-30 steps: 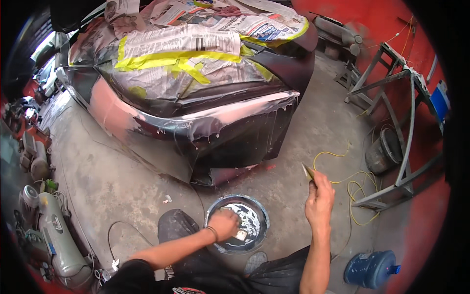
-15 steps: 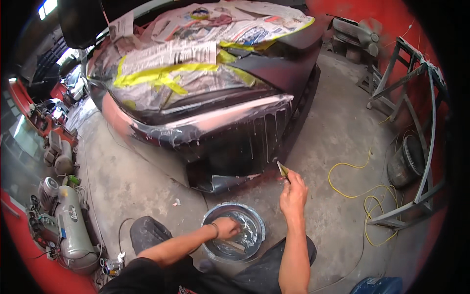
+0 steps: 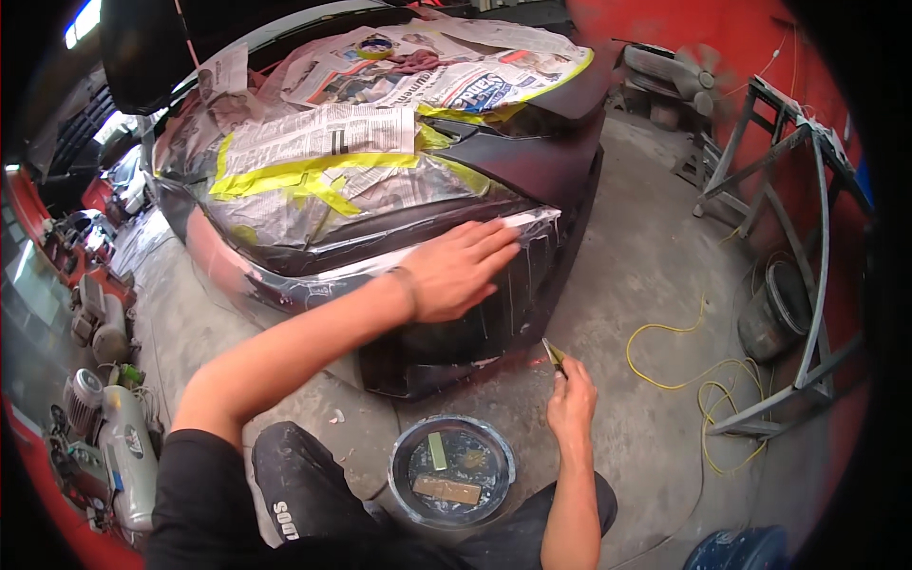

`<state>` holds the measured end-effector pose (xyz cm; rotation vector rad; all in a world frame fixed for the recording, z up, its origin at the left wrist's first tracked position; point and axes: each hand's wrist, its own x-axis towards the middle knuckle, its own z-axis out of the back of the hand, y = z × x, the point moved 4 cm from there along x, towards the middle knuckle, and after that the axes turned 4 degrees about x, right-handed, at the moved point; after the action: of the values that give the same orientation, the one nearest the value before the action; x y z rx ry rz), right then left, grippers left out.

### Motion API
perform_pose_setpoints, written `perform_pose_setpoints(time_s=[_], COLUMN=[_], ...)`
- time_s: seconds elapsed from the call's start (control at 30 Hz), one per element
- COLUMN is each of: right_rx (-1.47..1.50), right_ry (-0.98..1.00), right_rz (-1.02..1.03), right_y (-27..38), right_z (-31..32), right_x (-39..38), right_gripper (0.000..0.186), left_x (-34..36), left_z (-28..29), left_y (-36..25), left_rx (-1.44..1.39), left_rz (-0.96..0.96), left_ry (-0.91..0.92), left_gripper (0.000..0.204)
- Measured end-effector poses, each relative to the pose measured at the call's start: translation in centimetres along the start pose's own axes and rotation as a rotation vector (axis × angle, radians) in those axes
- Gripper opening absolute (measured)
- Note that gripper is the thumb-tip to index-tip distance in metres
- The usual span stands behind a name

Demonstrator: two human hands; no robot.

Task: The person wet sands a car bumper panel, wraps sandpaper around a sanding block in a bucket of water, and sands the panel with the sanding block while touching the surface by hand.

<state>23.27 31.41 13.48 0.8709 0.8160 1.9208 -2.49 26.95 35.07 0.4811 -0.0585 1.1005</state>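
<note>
The dark car bumper [image 3: 446,328] ahead of me has a pale filler strip along its upper edge and whitish runs down its face. My left hand [image 3: 461,271] lies against that strip, fingers stretched out flat; whether anything is under the palm is hidden. Low in front of the bumper, my right hand [image 3: 572,397] grips a thin, flat yellowish piece [image 3: 554,354] with a pale edge; its exact kind is unclear. Between my knees stands a round black basin [image 3: 397,475] with water, holding a green block [image 3: 437,451] and a brown block [image 3: 446,490].
Newspaper [image 3: 361,128] fixed with yellow tape covers the hood, with a tape roll [image 3: 374,46] and a reddish cloth [image 3: 415,62] on it. A metal frame [image 3: 812,285], a black bucket [image 3: 774,309] and a yellow cord [image 3: 665,388] are at right. A compressor [image 3: 133,446] stands left.
My left hand has come up out of the basin and onto the bumper's upper edge, leaving both blocks in plain view. The right hand still grips its flat piece, nearly in the same place.
</note>
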Motion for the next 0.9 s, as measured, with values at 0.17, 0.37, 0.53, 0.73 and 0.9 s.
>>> perform_pose_setpoints(time_s=[0.17,0.37,0.53,0.73,0.9], right_rx=[-0.033,-0.056,-0.136,-0.298,-0.381], right_ry=[-0.067,-0.129,-0.132,-0.109,-0.009], right_rz=[0.054,-0.035,-0.191,-0.335,-0.499], right_y=[3.3,6.8,8.5,8.9,6.9], right_z=[-1.0,-1.1,-1.0,-1.4,1.1], right_x=[-0.8,-3.1,-6.4,-13.0,-19.4], right_gripper=[0.031,0.031,0.030,0.039,0.048], left_x=[7.3,5.6,-5.0,-17.0,-24.5], left_z=[-4.9,-5.4,-2.0,2.8,-1.1], left_y=[-0.4,-1.0,-2.2,-2.6,-10.6], left_rx=[0.115,0.010,0.053,-0.102,-0.623], left_rz=[0.048,0.219,0.324,0.401,0.324], left_ry=[0.025,-0.078,-0.150,-0.301,-0.480], left_gripper=[0.073,0.076,0.065,0.064,0.053])
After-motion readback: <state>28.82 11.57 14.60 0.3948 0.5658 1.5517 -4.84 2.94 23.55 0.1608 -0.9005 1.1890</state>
